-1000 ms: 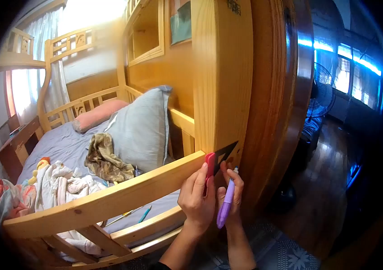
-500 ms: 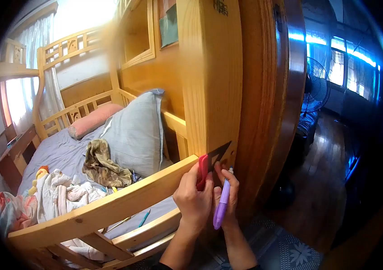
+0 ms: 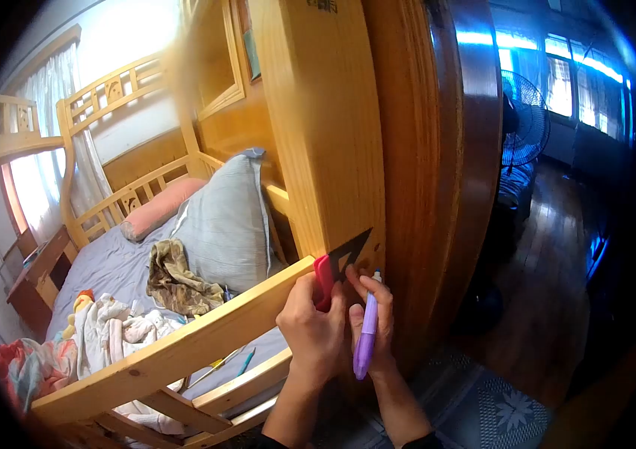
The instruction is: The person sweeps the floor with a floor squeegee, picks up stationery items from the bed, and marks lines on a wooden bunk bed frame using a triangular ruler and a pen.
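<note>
My left hand is closed around the red base of a triangle square, near where the wooden bed rail meets the thick post. The square's black triangular blade lies against the face of the post. A purple pen is gripped in my right hand, its tip end pointing up and its body slanting down. Fingertips of the right hand are close to the blade's lower part; whether they press on it, I cannot tell.
On the bed are a grey pillow, a pink bolster, camouflage cloth, crumpled white cloth and a teal pencil-like stick. Dark wood panelling stands right of the post. Beyond it is a fan.
The camera view has turned slightly, so the post and bed appear shifted. Both hands keep their holds on the triangle square and the pen.
</note>
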`<state>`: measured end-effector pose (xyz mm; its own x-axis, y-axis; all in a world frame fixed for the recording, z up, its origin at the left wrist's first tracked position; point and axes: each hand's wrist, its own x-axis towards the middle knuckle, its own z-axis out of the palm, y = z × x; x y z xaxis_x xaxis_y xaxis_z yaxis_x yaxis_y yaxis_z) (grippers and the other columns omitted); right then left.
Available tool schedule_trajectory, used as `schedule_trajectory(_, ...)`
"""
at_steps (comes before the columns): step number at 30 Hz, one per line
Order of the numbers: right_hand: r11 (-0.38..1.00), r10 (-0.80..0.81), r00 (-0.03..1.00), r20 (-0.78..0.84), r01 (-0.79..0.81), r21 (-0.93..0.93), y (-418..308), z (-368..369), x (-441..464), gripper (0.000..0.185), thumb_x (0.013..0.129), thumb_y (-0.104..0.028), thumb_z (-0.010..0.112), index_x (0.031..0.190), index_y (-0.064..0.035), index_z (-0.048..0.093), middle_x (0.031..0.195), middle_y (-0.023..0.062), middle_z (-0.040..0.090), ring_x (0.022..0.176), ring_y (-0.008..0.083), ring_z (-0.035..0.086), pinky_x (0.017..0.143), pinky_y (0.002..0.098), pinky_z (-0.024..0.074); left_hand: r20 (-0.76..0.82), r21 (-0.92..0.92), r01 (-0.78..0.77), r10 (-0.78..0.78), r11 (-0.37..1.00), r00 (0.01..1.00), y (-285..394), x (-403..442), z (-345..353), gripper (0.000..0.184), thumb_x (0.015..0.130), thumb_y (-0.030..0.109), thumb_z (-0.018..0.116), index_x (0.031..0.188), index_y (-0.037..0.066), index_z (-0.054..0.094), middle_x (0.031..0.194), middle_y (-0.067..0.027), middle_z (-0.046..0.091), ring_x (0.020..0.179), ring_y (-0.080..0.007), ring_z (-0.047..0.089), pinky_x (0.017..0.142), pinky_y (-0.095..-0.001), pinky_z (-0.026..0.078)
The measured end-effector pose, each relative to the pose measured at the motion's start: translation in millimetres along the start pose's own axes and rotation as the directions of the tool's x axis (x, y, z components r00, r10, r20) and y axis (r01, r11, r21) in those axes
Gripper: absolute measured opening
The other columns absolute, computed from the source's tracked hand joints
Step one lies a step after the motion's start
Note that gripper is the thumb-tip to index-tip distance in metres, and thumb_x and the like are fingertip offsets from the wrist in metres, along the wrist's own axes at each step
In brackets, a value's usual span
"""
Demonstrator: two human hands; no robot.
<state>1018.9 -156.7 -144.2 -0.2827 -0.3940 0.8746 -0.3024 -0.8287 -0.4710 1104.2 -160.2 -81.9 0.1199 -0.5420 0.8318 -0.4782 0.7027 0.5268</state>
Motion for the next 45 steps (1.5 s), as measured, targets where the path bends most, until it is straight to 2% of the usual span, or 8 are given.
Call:
schedule_trajectory(2,1.0,-0.008,1.0,-0.007,0.008,0.0,0.3,0.7,0.4,0.036,0.094,-0.014,0.047,0.127,-0.0022,0.038,0.13,0.022,0.042,0.124,0.0311,0.045,0.106,0.0435,0.0336,-0.005,0.006,-0.022,0.022,1.0,1.0,1.0,0.4,-1.1,0.021,0.074,0.005,0.071,0.091,-0.001,0.06,0.074,-0.0127,0.065,0.066,-0.0183,0.065,0.062,-0.0291,0.052)
schedule_trajectory(16,1.0,0.002,0.999,-0.05,-0.002,0.01,3.9,1.9,0.4,0.036,0.093,-0.014,0.049,0.126,-0.0008,0.041,0.126,0.0209,0.051,0.122,0.0326,0.045,0.104,0.0423,0.0327,0.013,0.003,-0.014,0.014,1.0,1.0,-1.0,2.6,0.6,0.019,0.074,0.002,0.07,0.09,-0.002,0.06,0.072,-0.0109,0.065,0.068,-0.0138,0.065,0.063,-0.026,0.051)
schedule_trajectory(19,0.996,0.015,0.996,-0.084,-0.007,0.084,0.7,5.9,1.5,0.036,0.092,-0.012,0.05,0.125,-0.0014,0.043,0.126,0.0198,0.051,0.121,0.0322,0.044,0.104,0.0421,0.0321,0.015,-0.021,-0.005,0.005,1.0,1.0,-0.5,3.8,0.5,0.017,0.074,0.002,0.069,0.089,-0.002,0.06,0.07,-0.0092,0.065,0.066,-0.0118,0.063,0.062,-0.0252,0.05)
schedule_trajectory(27,0.998,-0.001,0.999,-0.048,-0.002,-0.067,-10.4,-0.4,6.6,0.037,0.091,-0.013,0.051,0.125,-0.0018,0.044,0.125,0.0161,0.054,0.116,0.0292,0.046,0.103,0.0403,0.0311,0.035,0.027,-0.034,0.033,0.999,0.999,-1.6,8.7,-1.3,0.015,0.074,0.003,0.07,0.083,-0.001,0.059,0.066,-0.006,0.062,0.06,-0.0086,0.057,0.056,-0.0234,0.046)
schedule_trajectory(37,0.999,0.007,0.991,-0.133,-0.002,0.034,-8.2,5.8,6.5,0.036,0.089,-0.009,0.052,0.124,-0.0011,0.047,0.125,0.0137,0.055,0.112,0.0283,0.047,0.098,0.0397,0.0333,0.065,0.023,-0.009,0.007,1.0,0.998,4.9,12.1,-0.6,0.014,0.075,0.005,0.07,0.083,-0.001,0.06,0.063,-0.0029,0.06,0.058,-0.0053,0.053,0.053,-0.0227,0.043)
schedule_trajectory(39,0.998,-0.047,0.993,-0.11,0.041,-0.052,-8.2,4.1,8.1,0.036,0.089,-0.009,0.052,0.125,-0.002,0.047,0.125,0.0134,0.055,0.11,0.0278,0.047,0.098,0.0393,0.0341,0.07,0.048,-0.026,0.023,0.998,0.997,6.3,12.7,-1.4,0.014,0.075,0.005,0.07,0.083,-0.001,0.06,0.064,-0.0029,0.06,0.058,-0.0051,0.052,0.053,-0.0226,0.043)
schedule_trajectory(43,0.999,-0.036,0.991,-0.13,0.038,0.012,-2.0,7.8,5.4,0.037,0.089,-0.008,0.052,0.125,-0.0028,0.047,0.125,0.0133,0.055,0.11,0.0281,0.048,0.097,0.0396,0.0347,0.073,0.069,-0.055,0.05,0.996,0.996,5.0,13.9,-0.9,0.015,0.075,0.006,0.07,0.085,-0.002,0.061,0.064,-0.0029,0.06,0.058,-0.0054,0.053,0.054,-0.0228,0.043)
schedule_trajectory(45,0.995,-0.068,0.991,-0.118,0.059,-0.079,-5.2,4.5,7.5,0.039,0.087,-0.006,0.053,0.125,-0.0033,0.047,0.125,0.0135,0.055,0.111,0.0292,0.048,0.097,0.0402,0.035,0.07,0.095,-0.077,0.07,0.993,0.995,5.3,14.3,-0.8,0.016,0.076,0.006,0.07,0.086,-0.002,0.062,0.065,-0.003,0.06,0.058,-0.0054,0.053,0.054,-0.0229,0.044)
